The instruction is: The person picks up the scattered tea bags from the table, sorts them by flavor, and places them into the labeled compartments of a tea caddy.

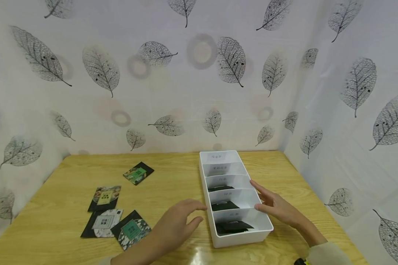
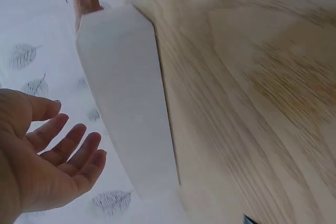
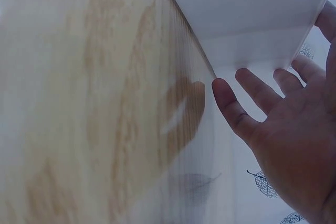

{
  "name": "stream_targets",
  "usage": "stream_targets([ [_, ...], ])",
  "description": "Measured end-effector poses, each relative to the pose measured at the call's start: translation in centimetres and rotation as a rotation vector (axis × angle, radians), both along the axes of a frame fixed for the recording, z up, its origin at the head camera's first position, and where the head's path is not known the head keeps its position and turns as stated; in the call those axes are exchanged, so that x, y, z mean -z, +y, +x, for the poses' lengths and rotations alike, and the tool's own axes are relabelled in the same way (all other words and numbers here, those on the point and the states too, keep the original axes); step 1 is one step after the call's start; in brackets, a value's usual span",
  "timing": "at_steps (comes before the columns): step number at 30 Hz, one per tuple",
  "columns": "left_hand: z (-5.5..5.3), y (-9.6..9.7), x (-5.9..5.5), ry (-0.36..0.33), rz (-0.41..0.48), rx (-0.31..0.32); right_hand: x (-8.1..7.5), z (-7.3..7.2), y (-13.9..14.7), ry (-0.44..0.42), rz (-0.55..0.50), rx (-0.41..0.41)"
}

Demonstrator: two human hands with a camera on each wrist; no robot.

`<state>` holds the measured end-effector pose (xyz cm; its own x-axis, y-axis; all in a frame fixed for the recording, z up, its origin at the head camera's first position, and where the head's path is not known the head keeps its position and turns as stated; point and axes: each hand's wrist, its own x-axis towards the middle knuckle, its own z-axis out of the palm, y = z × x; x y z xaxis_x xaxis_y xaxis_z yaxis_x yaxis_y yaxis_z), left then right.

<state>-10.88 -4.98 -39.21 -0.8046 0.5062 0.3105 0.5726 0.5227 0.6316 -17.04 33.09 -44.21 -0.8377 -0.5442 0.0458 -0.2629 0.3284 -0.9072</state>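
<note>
A: What was listed as the principal item?

B: One white box, set on the right half of the wooden table, its long side pointed toward the far edge. It was divided crosswise into five compartments, each marked with a pale label; the characters were too faint to be read.

A: What contents were noted?

B: Dark packets, seen in the three nearest compartments: the first lot at the near end, the second lot behind it, the third lot in the middle. The packets' exact number could not be told.

A: How were the hands entered?

B: Left hand: held just beside the box's left wall, fingers loosely bent, nothing gripped; whether the wall was touched could not be told. Right hand: placed at the box's right side, fingers spread and extended, the rim touched by fingertips, with no grip closed around it.

A: And the loose stock?

B: Four flat packets, laid at the table's left: one green-labelled packet, set farthest back; one yellow-labelled packet; one grey-labelled packet, placed directly in front of the yellow; one teal-labelled packet, tilted beside the grey.

A: Surroundings?

B: A white cloth, printed with dark skeleton leaves, was hung behind the table and along its sides.
</note>
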Motion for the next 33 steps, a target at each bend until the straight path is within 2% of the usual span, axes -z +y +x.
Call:
stream_targets([
  [5, -0.4, -2.4, 0.1, -0.092, 0.016, -0.077, 0.1, 0.0, 0.0, 0.012, -0.006, -0.006],
  [9, -0.6, -4.4, 0.5, -0.143, 0.056, -0.118, 0.2, 0.0, 0.0, 0.016, -0.012, -0.006],
  [13, -0.7, -6.4, 0.8, -0.222, 0.091, -0.166, 0.2, 0.0, 0.0, 0.027, -0.018, -0.011],
  [19, -0.7, -9.1, 1.1, -0.361, 0.069, -0.309, 0.1, 0.0, 0.0, 0.042, -0.023, -0.021],
  [23, -0.8, -11.0, 1.4, -0.419, 0.006, -0.403, 0.1, -0.1, 0.0, 0.038, -0.030, -0.026],
  [27, -1.0, -12.8, 2.0, -0.430, -0.105, -0.472, 0.2, 0.0, 0.0, 0.030, -0.038, -0.030],
  [29, -1.1, -13.7, 2.4, -0.419, -0.187, -0.484, 0.2, 0.0, 0.0, 0.026, -0.041, -0.032],
  [33, -1.2, -15.0, 3.5, -0.374, -0.366, -0.465, 0.2, 0.0, -0.1, 0.023, -0.044, -0.033],
])
